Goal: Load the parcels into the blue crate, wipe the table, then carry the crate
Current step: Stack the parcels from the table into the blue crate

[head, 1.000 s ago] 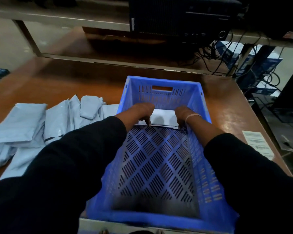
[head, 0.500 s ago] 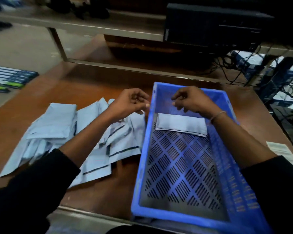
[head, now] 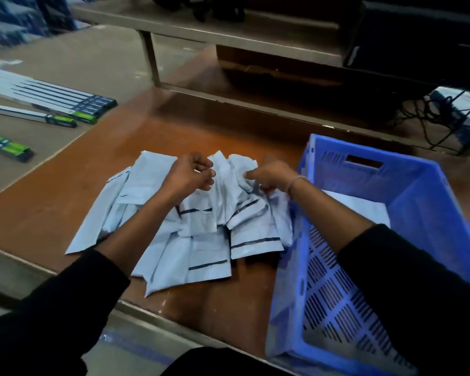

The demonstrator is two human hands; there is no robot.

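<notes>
Brown table: grey parcels heaped beside blue crate.

1 blue crate, 1 parcel inside; parcel pile on table, approx 8+, overlapping.

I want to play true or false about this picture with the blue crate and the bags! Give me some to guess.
1. The blue crate sits to the right of the pile of parcels. True.
2. The crate is empty. False: one pale parcel lies flat inside at its far end.
3. Both hands are over the pile: left hand, right hand. True.
4. The pile lies on the floor. False: it lies on the brown table.
5. The person wears white sleeves. False: the sleeves are black.
</notes>
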